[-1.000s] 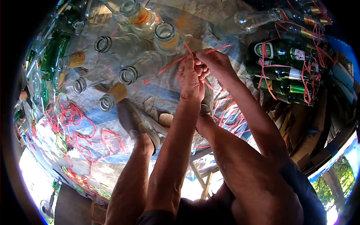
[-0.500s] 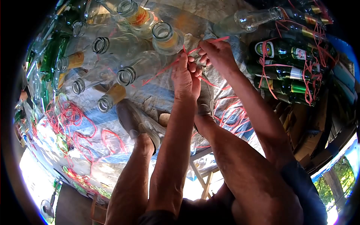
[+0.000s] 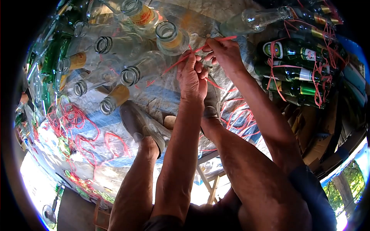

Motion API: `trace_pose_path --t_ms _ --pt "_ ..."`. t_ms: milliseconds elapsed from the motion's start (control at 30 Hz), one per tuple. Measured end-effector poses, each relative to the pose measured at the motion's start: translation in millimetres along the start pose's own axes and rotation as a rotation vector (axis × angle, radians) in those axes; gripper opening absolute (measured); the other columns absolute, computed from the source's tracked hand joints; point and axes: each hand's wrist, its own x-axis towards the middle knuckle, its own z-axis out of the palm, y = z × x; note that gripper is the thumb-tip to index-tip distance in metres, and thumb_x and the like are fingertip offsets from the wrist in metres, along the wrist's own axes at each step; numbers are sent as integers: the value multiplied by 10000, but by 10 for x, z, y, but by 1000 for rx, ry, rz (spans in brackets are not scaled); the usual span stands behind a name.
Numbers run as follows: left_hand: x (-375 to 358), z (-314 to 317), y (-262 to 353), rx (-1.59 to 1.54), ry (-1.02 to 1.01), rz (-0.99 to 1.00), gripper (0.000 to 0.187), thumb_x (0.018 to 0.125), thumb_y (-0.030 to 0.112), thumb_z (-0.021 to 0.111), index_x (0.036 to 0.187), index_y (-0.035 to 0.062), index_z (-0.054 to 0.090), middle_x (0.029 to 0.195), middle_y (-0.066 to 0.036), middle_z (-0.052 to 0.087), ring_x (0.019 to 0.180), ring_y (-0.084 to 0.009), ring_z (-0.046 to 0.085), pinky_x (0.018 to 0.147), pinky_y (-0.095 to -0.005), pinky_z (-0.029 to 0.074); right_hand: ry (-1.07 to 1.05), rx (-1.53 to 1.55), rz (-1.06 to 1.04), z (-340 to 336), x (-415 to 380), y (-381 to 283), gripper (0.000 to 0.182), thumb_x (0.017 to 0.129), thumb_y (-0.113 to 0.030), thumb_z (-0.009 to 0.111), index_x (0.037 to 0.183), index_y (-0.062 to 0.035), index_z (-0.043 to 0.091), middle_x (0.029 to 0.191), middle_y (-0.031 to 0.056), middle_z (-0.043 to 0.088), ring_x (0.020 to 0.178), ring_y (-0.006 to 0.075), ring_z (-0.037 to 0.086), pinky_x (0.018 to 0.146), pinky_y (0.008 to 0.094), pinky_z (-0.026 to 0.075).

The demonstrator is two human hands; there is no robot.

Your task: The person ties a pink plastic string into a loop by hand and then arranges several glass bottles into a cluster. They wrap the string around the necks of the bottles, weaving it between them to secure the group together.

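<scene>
A thin pink plastic string point(image 3: 175, 65) runs through both my hands, just in front of a clear glass bottle point(image 3: 169, 38). My left hand point(image 3: 192, 77) pinches the string between thumb and fingers. Close by on the right, my right hand point(image 3: 225, 56) grips the same string, and its short end sticks out past the thumb. One strand hangs down behind my left hand toward my right shoe point(image 3: 211, 101). More clear bottles point(image 3: 142, 69) stand or lean to the left of my hands, their open mouths facing me.
Green bottles bundled with pink string point(image 3: 295, 71) lie at the right. A clear bottle point(image 3: 254, 21) lies at the upper right. Loose pink string point(image 3: 75, 117) is tangled at the left, and more lies by my right foot. Green bottles point(image 3: 50, 57) line the far left. A tarp point(image 3: 104, 142) covers the ground.
Both hands have stayed almost in place, still on the string. The string end on the left has swung up slightly, and my right fingers have shifted a little.
</scene>
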Motion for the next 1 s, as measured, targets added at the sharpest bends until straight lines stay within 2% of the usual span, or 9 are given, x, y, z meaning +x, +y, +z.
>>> trace_pose_path --t_ms 100,233,267,300,467,567,767,900,1000 --pt "12 -30 15 -13 -25 -21 121 1010 157 702 1119 140 655 849 27 619 603 -54 455 480 -232 361 2 16 29 2 13 -13 285 1018 -249 672 1066 26 726 932 110 772 679 152 728 529 264 503" --pt "-1 8 47 -18 -36 -44 132 1004 155 708 1123 140 652 839 38 602 591 -46 435 476 -230 351 33 19 2 34 -15 -57 297 1024 -253 643 988 30 726 899 113 762 626 150 713 503 257 500" --pt "-19 22 77 18 -17 -63 70 1027 147 670 1071 160 618 861 38 589 611 -57 441 501 -233 364 36 17 12 61 1 -50 296 1025 -256 644 990 26 726 901 110 761 627 146 709 503 257 499" --pt "-17 27 64 -13 -15 -43 131 991 150 722 1104 136 657 822 48 597 586 -41 420 479 -227 342 48 10 29 42 -10 -40 295 1025 -259 644 992 22 727 903 107 761 628 142 705 502 257 499" --pt "-23 19 109 26 -3 -78 135 1013 141 688 1139 159 643 853 39 597 601 -49 415 499 -232 341 36 36 13 14 -43 -31 258 1031 -225 641 962 9 722 890 92 756 622 131 685 524 267 484" --pt "-30 5 97 80 37 -35 187 992 150 723 1174 150 683 851 39 606 595 -40 409 497 -223 326 34 35 -44 53 -43 -78 245 1026 -205 639 947 14 719 873 89 754 609 128 673 533 272 488" --pt "-21 -11 71 145 70 18 266 911 218 838 1139 132 732 868 41 614 606 -18 405 497 -195 302 -84 0 -257 177 17 -179 211 1012 -148 629 987 42 718 834 82 734 652 123 661 596 271 524" --pt "-54 53 144 209 75 20 298 886 251 867 1120 128 730 878 38 611 606 -18 408 489 -190 301 -123 -112 -293 257 68 -276 210 1041 -160 625 1034 24 726 853 63 733 724 101 662 655 254 540" --pt "-33 48 153 245 43 31 309 890 269 865 1119 118 722 883 38 608 599 -21 413 485 -187 308 -171 -166 -310 271 126 -304 216 1041 -149 618 1056 39 723 865 84 740 765 120 695 680 275 560"
